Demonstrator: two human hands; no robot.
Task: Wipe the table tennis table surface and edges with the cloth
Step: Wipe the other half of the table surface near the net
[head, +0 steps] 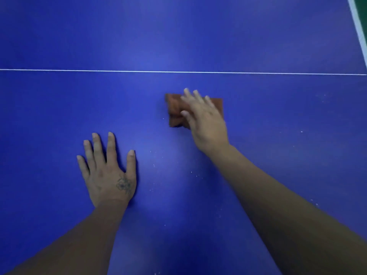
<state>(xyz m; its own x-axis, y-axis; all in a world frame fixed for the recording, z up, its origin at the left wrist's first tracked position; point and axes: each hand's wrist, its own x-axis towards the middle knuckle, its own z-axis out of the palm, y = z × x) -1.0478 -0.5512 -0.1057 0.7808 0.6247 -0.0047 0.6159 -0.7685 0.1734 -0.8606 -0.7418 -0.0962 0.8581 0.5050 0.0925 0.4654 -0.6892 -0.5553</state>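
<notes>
Blue counter (59,106) fills nearly the whole view, a table tennis top whose surface runs from the near edge of the picture to the far side. On the left, the left hand (107,171) lies flat on the blue, palm down, its fingers straight and spread wide, holding nothing; a small dark tattoo (123,185) sits on the back of it near the thumb. Its bare forearm comes in from the lower left corner.

Between the two hands the surface carries scattered pale specks (191,172), most of them in the near middle.

Further right and a little farther away, the right hand (204,120) presses down on the cloth (174,110), a brownish-orange folded piece lying flat on the counter. The fingers (190,96) are stretched out over it, not curled round it, and the palm covers its right part, so only the left portion and a strip at the far right edge show. The hand is somewhat blurred. The right forearm reaches in from the lower right corner.

Beyond both hands a thin white line (258,73) crosses the counter from left to right, well apart from the cloth. More faint specks lie on the blue to the right of the cloth. At the far upper right corner a broader white border stripe (358,24) marks the counter's edge, with a sliver of green floor (362,4) outside it.
</notes>
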